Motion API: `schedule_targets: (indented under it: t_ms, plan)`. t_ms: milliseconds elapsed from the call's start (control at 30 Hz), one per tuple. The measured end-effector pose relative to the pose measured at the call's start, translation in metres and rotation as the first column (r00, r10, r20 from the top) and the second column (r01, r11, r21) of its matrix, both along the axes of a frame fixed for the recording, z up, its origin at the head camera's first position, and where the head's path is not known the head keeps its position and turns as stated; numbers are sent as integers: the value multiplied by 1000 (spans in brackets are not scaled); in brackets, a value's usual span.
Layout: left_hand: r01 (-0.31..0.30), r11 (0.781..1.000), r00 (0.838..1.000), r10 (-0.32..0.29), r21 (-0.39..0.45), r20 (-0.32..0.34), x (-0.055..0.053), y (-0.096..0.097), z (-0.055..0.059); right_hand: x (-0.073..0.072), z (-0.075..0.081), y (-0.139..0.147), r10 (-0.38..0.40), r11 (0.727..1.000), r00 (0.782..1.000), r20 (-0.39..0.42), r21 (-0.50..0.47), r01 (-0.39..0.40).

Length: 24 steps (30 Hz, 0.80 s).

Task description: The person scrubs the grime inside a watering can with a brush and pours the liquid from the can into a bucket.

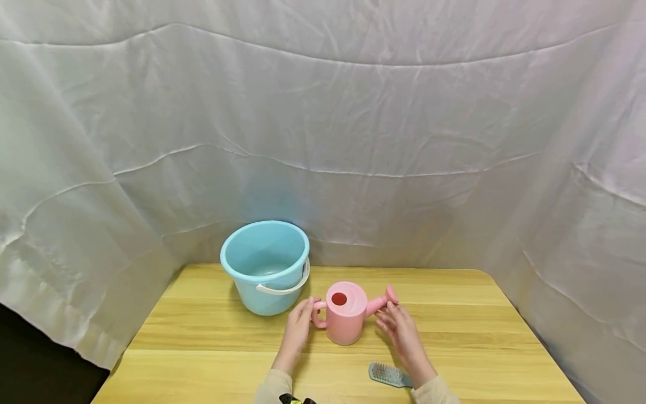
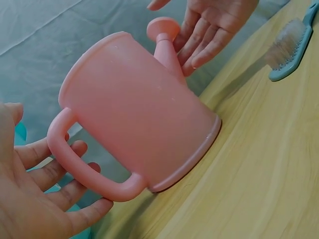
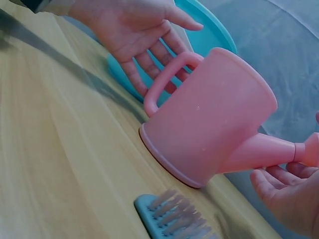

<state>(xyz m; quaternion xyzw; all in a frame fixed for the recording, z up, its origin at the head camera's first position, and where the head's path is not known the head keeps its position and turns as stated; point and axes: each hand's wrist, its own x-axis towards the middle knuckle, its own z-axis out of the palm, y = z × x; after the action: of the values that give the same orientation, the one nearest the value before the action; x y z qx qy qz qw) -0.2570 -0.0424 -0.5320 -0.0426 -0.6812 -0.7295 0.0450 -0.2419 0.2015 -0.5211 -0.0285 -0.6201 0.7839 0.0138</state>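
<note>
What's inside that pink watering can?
Through the opening in the top of the watering can, only dark red interior shows. Its pink top and walls hide the rest, including any contents.

No readable text anywhere

Found no legible words, labels, brands, numbers or signs in head, left wrist or right wrist view. Read nothing on pink watering can point(image 1: 345, 324), blue bucket point(image 1: 250, 293), brush point(image 1: 386, 375), wooden surface point(image 1: 202, 336) or grey curtain point(image 1: 323, 112). Can't make out any marking on small black-and-yellow item point(image 1: 289, 399) by left sleeve point(image 1: 273, 386): cut off at lower edge of head view, too small to tell.
</note>
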Motion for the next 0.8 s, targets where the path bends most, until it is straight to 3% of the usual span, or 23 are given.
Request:
schedule_targets:
  t_ms: [200,500,633,800]
  plan:
    - [-24,999,999,25,-28,22,2,-5,3,7,0,-3,6,1000,1000,2,-8,-6]
    - [-4,999,1000,3,34,29,3,-9,2,18,0,-7,32,999,999,-30,-10,-33]
    - [-33,999,999,33,9,42,3,-11,1,21,0,-9,33,999,999,-14,-16,-33]
    - [-27,1000,998,28,-3,48,4,-12,-1,24,2,-10,34,999,999,-5,-9,-34]
